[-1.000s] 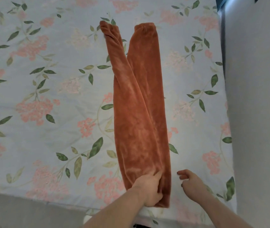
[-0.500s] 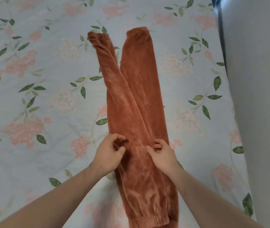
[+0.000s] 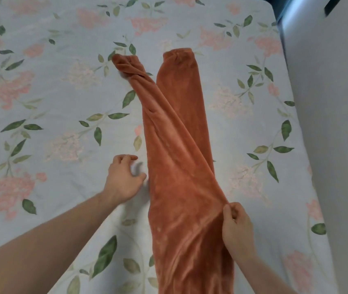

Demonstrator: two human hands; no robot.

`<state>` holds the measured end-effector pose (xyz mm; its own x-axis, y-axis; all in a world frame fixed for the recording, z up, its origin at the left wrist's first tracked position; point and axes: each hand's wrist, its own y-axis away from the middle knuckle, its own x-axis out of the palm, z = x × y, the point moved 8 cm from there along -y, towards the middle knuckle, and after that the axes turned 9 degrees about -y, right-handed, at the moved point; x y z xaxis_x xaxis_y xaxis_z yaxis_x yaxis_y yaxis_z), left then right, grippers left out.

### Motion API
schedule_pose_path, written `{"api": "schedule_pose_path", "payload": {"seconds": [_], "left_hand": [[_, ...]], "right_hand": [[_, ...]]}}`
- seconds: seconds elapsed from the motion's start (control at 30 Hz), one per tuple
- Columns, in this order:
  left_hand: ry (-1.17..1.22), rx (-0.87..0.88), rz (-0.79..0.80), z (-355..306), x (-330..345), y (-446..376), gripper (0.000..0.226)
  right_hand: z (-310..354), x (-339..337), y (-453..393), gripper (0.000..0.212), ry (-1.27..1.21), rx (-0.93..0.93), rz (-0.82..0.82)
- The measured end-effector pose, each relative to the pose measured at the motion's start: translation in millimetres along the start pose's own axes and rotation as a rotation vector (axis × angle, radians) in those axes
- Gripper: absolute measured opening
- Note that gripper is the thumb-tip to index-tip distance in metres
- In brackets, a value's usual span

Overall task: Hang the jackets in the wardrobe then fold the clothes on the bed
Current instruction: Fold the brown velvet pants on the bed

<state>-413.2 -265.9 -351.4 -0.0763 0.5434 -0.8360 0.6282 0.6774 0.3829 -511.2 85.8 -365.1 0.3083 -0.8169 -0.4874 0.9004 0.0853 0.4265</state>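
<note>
Head view: rust fleece trousers (image 3: 177,166) lie lengthwise on floral bedsheet (image 3: 52,124), legs crossed, near bed's right edge by wall (image 3: 338,145); right hand (image 3: 235,230) pinches their right edge; left hand (image 3: 122,179) loosely curled, empty, just beside left edge

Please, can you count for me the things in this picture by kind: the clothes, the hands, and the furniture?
Clothes: 1, the orange trousers, laid flat on the bed.
Hands: 2, the left hand beside the trousers, the right hand pinching their right edge.
Furniture: 1, the bed with a floral sheet.
Total: 4
</note>
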Motion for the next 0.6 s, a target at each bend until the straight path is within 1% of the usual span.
{"api": "schedule_pose_path", "payload": {"seconds": [0.07, 0.1, 0.17, 0.23, 0.27, 0.37, 0.43, 0.5, 0.53, 0.6], "left_hand": [[-0.104, -0.078, -0.002, 8.4, -5.4, -31.8, 0.071], [-0.152, -0.123, -0.007, 11.8, -8.5, -47.9, 0.079], [-0.227, -0.205, 0.006, 18.3, -10.2, -78.0, 0.099], [-0.260, -0.275, 0.061, 19.8, 1.0, -99.3, 0.125], [-0.284, -0.289, 0.071, 18.8, 8.7, -106.9, 0.133], [-0.299, -0.304, 0.084, 17.9, 22.5, -124.8, 0.143], [-0.290, -0.330, 0.171, 29.0, 24.6, -142.2, 0.161], [-0.316, -0.345, 0.278, 39.1, 24.8, -158.9, 0.180], [-0.330, -0.356, 0.316, 42.0, 25.7, -165.4, 0.186], [-0.318, -0.379, 0.357, 45.3, 26.5, -174.7, 0.190]], "right_hand": [[-14.3, 14.1, -8.3, 0.023, 0.162, 0.078, 0.129], [-16.1, 20.2, -11.4, 0.021, 0.227, 0.078, 0.170], [-11.6, 26.2, -16.9, 0.016, 0.283, 0.065, 0.182], [6.4, 27.7, -23.4, 0.009, 0.263, 0.053, 0.143], [19.0, 28.5, -28.8, 0.015, 0.229, 0.026, 0.108], [67.6, 44.3, -57.1, 0.035, 0.087, -0.105, 0.074], [106.0, 73.2, -81.7, 0.039, 0.052, -0.220, 0.108], [144.5, 107.7, -108.3, 0.045, 0.056, -0.287, 0.145], [163.8, 125.1, -121.1, 0.048, 0.066, -0.294, 0.168], [193.5, 157.9, -146.4, 0.055, 0.087, -0.266, 0.227]]}}
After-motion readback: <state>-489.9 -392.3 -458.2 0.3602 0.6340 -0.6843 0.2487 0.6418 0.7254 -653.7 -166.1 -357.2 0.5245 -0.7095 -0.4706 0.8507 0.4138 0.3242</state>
